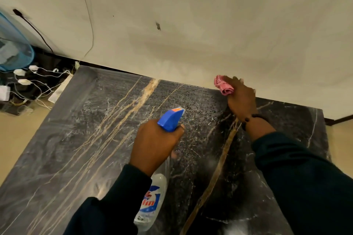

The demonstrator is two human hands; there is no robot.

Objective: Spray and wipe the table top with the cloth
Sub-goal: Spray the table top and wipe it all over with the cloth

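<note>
So, dark marble table top (80, 139) with tan veins running near to far, pushed up against a cream wall (191, 15) at the far edge. Speckled with fine droplets across the far middle part, streaky and hazy toward the far left corner.

Pink cloth (223, 85) bunched up at the far edge of the table, right where stone meets wall, clamped in the right hand (241, 99) with fingers curled round it. Can't tell for sure whether the cloth is actually pressing on the surface or just above it. Dark beaded bracelet (252, 117) on that wrist, dark sleeve (305, 177) behind it.

Spray bottle (152, 200) in the left hand (155, 143), nearer and a bit left of the cloth, held over the middle of the table. Blue trigger head (171, 119) pointing far and slightly right, fingers wrapped round the neck, clear body with a red and blue label hanging down toward the near edge. Both hands well apart from each other.

Off to the far left on the floor: blue mesh bin (15, 44), a tangle of white chargers and cables (28, 80), black cord (36, 30) climbing the wall.
</note>
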